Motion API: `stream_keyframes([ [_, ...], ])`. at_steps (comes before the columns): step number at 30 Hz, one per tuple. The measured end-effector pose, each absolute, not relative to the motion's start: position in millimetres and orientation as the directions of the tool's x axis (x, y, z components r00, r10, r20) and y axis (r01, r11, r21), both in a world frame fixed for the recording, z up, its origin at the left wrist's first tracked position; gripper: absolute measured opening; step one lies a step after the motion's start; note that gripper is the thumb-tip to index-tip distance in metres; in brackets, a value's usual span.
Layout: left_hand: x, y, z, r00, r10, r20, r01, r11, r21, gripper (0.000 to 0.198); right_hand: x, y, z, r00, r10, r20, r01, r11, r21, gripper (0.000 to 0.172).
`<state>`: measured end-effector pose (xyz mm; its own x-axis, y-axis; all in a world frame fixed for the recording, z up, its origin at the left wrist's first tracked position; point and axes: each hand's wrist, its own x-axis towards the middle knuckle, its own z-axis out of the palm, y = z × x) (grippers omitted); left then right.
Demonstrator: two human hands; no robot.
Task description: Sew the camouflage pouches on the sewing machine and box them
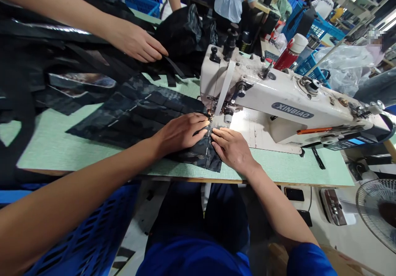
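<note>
A dark camouflage fabric panel (pixel 148 113) lies on the table, its right end under the needle area of a white sewing machine (pixel 256 86). My left hand (pixel 187 130) rests on the panel just left of the presser foot, fingers stretched toward it and thumb apart. On the other side of a light stitched line, my right hand (pixel 232 148) lies with its fingers flat at the panel's right edge. Both hands press from above, and neither is wrapped round anything. Part of the fabric is hidden beneath my hands.
Another person's hand (pixel 139 43) touches a black strap (pixel 175 66) among piled dark pieces at left. A green tabletop (pixel 278 166) carries a small black tool (pixel 318 158). Below stand a blue crate (pixel 83 226) and a fan (pixel 382 210). A red bottle (pixel 287 55) stands behind the machine.
</note>
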<state>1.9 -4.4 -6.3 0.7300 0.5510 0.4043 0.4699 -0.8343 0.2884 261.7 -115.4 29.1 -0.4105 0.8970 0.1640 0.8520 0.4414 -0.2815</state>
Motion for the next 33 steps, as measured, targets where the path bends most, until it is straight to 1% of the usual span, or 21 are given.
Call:
stream_keyframes([
  [4, 3.5, -4.8, -3.8, 0.729, 0.541, 0.420, 0.459, -0.841, 0.287, 0.039, 261.0, -114.6, 30.3, -0.427, 0.889, 0.162, 0.846, 0.457, -0.275, 0.037],
  [9, 5.7, -1.7, 0.9, 0.744, 0.531, 0.405, 0.452, -0.847, 0.281, 0.038, 260.4, -112.0, 30.8, -0.421, 0.890, 0.176, 0.850, 0.455, -0.266, 0.039],
  [14, 6.0, 7.2, -3.9, 0.753, 0.501, 0.426, 0.419, -0.865, 0.276, 0.040, 261.1, -108.2, 28.6, -0.419, 0.889, 0.185, 0.848, 0.456, -0.271, 0.038],
  [20, 6.1, 14.1, -8.8, 0.753, 0.500, 0.429, 0.423, -0.866, 0.268, 0.043, 263.0, -104.5, 26.0, -0.410, 0.891, 0.195, 0.850, 0.451, -0.273, 0.038],
  [23, 6.7, 13.7, -8.5, 0.749, 0.511, 0.422, 0.436, -0.860, 0.266, 0.043, 263.4, -104.1, 25.2, -0.411, 0.890, 0.197, 0.847, 0.453, -0.279, 0.038],
  [27, 7.5, 10.3, -10.0, 0.744, 0.536, 0.400, 0.445, -0.843, 0.301, 0.044, 263.2, -104.5, 23.5, -0.397, 0.896, 0.200, 0.848, 0.442, -0.294, 0.039],
  [30, 8.2, 5.8, -12.2, 0.726, 0.552, 0.410, 0.463, -0.833, 0.303, 0.048, 263.0, -105.1, 21.8, -0.388, 0.898, 0.208, 0.846, 0.437, -0.307, 0.039],
  [33, 8.4, 1.5, -13.3, 0.711, 0.566, 0.418, 0.475, -0.824, 0.309, 0.047, 263.0, -105.4, 20.3, -0.376, 0.900, 0.220, 0.842, 0.431, -0.325, 0.039],
])
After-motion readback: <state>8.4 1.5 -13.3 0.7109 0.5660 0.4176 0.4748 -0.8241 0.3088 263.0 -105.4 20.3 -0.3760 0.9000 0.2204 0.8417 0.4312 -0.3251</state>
